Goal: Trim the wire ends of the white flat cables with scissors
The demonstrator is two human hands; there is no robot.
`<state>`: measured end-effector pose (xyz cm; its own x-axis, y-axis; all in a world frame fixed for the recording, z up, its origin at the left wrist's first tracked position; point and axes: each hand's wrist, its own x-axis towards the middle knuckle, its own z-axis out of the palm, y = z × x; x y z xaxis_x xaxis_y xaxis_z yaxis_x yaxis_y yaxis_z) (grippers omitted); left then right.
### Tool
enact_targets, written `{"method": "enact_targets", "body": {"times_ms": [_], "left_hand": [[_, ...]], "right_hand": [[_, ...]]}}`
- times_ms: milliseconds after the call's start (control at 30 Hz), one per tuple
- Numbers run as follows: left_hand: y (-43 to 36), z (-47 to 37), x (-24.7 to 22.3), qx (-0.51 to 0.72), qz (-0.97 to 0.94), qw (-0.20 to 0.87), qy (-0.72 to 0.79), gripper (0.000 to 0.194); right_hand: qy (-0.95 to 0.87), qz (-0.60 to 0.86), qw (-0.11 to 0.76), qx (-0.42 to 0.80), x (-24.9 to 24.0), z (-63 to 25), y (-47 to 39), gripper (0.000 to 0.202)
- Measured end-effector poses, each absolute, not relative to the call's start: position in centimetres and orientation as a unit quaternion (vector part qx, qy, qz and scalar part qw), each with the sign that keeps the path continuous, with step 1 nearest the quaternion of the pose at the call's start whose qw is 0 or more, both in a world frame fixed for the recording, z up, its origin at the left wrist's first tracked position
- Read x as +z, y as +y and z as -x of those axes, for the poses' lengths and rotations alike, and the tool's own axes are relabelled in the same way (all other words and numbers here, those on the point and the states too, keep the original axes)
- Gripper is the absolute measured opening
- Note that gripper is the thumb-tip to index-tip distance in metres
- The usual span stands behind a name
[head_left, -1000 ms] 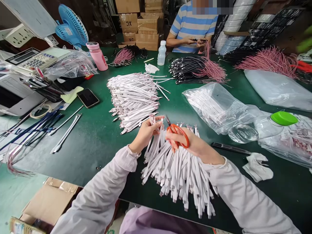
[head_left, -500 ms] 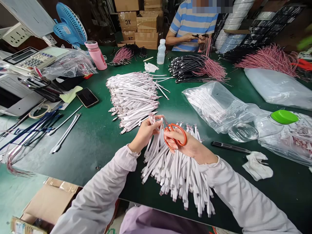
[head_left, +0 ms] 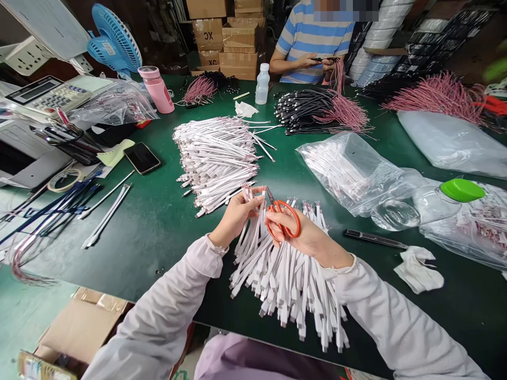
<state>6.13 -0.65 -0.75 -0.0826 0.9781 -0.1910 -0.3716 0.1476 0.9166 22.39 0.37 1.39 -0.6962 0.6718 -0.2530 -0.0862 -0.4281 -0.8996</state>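
Observation:
My left hand (head_left: pixel 237 212) is closed around several white flat cables near their stripped ends, where thin pinkish wires stick up above the fingers. My right hand (head_left: pixel 303 232) grips a pair of scissors (head_left: pixel 295 216) with orange handles, its fingers in the loops. The blades point up and left, close to the wire ends by my left fingertips. Below both hands lies a fanned heap of white cables (head_left: pixel 291 282), connectors toward me. Beyond my left hand is a second pile of white cables (head_left: pixel 216 153).
On the green table (head_left: pixel 166 227) lie a phone (head_left: pixel 141 158), a black cutter knife (head_left: pixel 374 239), crumpled tissue (head_left: pixel 419 269) and a clear bag of cables (head_left: pixel 340 163). Black cables (head_left: pixel 307 111) lie farther back. Across the table a person in a striped shirt (head_left: pixel 312 39) handles dark cables.
My right hand and the scissors have shifted slightly, and the blades stand a little more upright beside the wire ends. My left hand stays in place with the cables.

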Motion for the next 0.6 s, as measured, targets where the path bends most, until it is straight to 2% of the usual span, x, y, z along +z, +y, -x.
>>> {"method": "enact_targets", "body": {"times_ms": [333, 600], "left_hand": [[-0.64, -6.13, -0.72, 0.57, -0.322, 0.592, 0.469, 0.045], [-0.76, -6.16, -0.67, 0.573, -0.323, 0.593, 0.465, 0.044]], "right_hand": [[-0.456, 0.304, 0.224, 0.806, 1.45, -22.28, 0.33, 0.029], [-0.442, 0.296, 0.221, 0.817, 1.73, -22.35, 0.43, 0.039]]}}
